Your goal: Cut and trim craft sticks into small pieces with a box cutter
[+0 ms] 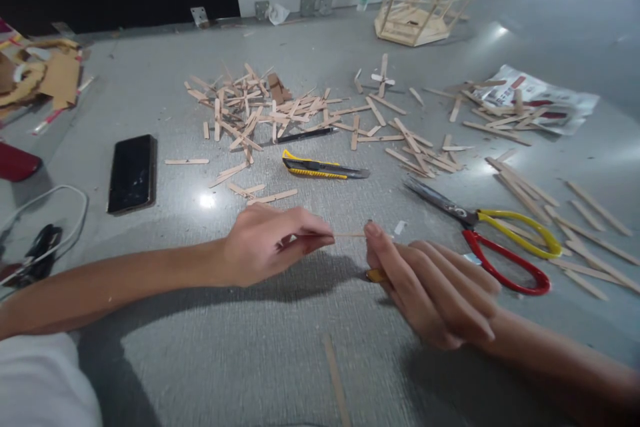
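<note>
A thin wooden craft stick (350, 235) spans the gap between my hands, seen nearly edge-on. My left hand (263, 240) pinches its left end between thumb and fingers. On the other side, the thumb and fingers of my right hand (433, 287) close on the right end. A small yellow-orange thing (376, 275) pokes out beneath the right fingers; most of it is hidden, so I cannot tell its kind. Beyond the hands lies a yellow and black utility knife (320, 165) with its blade pointing right. Scissors (470, 219) with red and yellow handles rest just past my right hand.
Loose craft sticks (250, 107) are heaped mid-table, with more around a plastic packet (545, 100). A hexagonal stick frame (415, 30) stands at the back. Left are a phone (131, 173), a cable (83, 200) and cardboard scraps (60, 77). One stick (335, 377) lies near me.
</note>
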Tool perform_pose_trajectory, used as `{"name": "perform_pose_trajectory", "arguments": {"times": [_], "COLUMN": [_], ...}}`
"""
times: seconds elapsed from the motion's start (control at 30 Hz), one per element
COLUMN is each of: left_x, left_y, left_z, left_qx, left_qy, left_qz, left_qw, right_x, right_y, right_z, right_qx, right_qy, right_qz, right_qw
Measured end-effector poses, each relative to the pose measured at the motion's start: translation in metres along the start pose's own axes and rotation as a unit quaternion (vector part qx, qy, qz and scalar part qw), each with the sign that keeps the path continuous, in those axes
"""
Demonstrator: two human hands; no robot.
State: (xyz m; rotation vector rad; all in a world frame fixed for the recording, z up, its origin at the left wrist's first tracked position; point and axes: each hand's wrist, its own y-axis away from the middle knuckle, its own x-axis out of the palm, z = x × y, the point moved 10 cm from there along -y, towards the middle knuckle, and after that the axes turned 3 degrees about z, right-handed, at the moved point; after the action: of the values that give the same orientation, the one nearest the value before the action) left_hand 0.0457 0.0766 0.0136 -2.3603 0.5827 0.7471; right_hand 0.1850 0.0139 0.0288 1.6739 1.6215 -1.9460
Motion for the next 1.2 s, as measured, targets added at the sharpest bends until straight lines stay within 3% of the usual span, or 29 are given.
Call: {"name": "perform_pose_trajectory", "arguments": {"times": [0.1,0.3,0.43,0.53,0.83,0.93,1.03,1.13,1.2], "left_x": [0.000,0.018,0.021,0.022,0.026,0.035,0.052,0.062,0.061], "left_y": [-0.004,-0.003,-0.003,-0.003,0.002,0.002,0.002,0.004,0.005], "left_z": [0.003,0.021,0.025,0.027,0.033,0.039,0.046,0.053,0.061], "left_qx": [-0.058,-0.183,-0.185,-0.177,-0.214,-0.247,-0.286,-0.306,-0.313], "left_qy": [0.121,0.299,0.293,0.265,0.246,0.277,0.331,0.337,0.289], "left_qz": [-0.002,0.049,0.063,0.063,0.052,0.094,0.183,0.265,0.300], "left_qw": [0.991,0.935,0.936,0.946,0.944,0.924,0.880,0.850,0.854], "right_x": [-0.006,-0.007,-0.002,0.008,0.037,0.042,0.049,0.055,0.058], "right_y": [-0.005,-0.009,-0.008,-0.004,0.009,0.011,0.015,0.017,0.013], "right_z": [0.014,0.012,-0.009,-0.026,-0.039,-0.042,-0.047,-0.048,-0.040], "right_qx": [-0.079,-0.054,0.058,0.158,0.327,0.347,0.362,0.333,0.262], "right_qy": [0.053,0.070,0.006,-0.079,-0.301,-0.312,-0.287,-0.244,-0.200], "right_qz": [-0.044,-0.067,-0.057,-0.033,0.062,0.075,0.095,0.114,0.126], "right_qw": [0.994,0.994,0.997,0.984,0.893,0.881,0.882,0.904,0.936]}}
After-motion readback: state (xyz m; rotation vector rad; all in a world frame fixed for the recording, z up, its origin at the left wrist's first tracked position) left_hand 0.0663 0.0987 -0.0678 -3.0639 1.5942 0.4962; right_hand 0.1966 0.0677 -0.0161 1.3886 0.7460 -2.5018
